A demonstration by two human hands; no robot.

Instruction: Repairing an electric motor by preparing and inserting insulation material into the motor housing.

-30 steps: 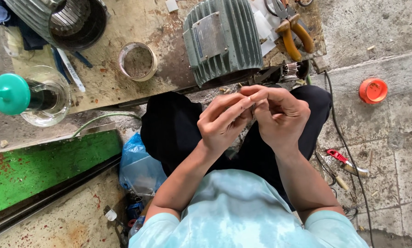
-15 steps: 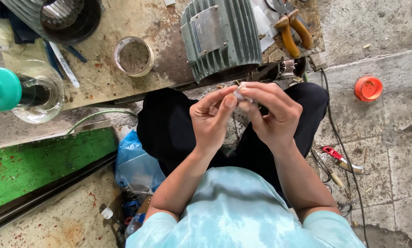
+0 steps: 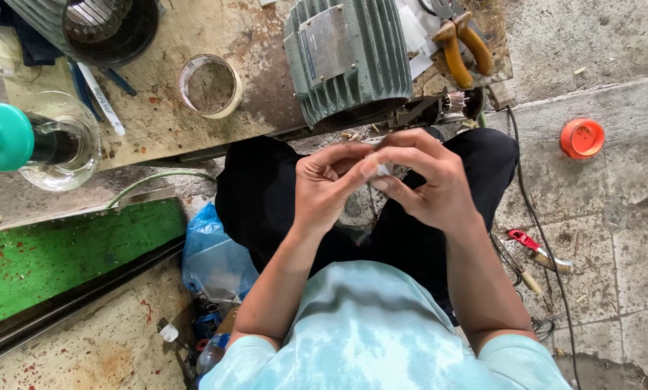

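My left hand (image 3: 331, 184) and my right hand (image 3: 429, 180) meet above my lap, fingertips pinched together on a small whitish piece (image 3: 383, 170). Most of that piece is hidden by my fingers, so its kind cannot be told. Just beyond my hands stands a grey-green electric motor (image 3: 349, 54) with a finned body, resting on a stained wooden board (image 3: 252, 101). I am seated in dark trousers and a pale blue tie-dye shirt.
On the board lie a tape roll (image 3: 210, 85), orange-handled pliers (image 3: 463, 43) and a second motor housing (image 3: 96, 25). A glass jar with a teal lid (image 3: 31, 141) stands left. A green metal beam (image 3: 71, 253), blue plastic bag (image 3: 216, 256), orange cap (image 3: 582, 138) and red-handled tool (image 3: 537, 249) lie around.
My hands have stayed together over my lap, fingers shifting slightly on the small piece. The view has drifted a little; nothing else has moved.
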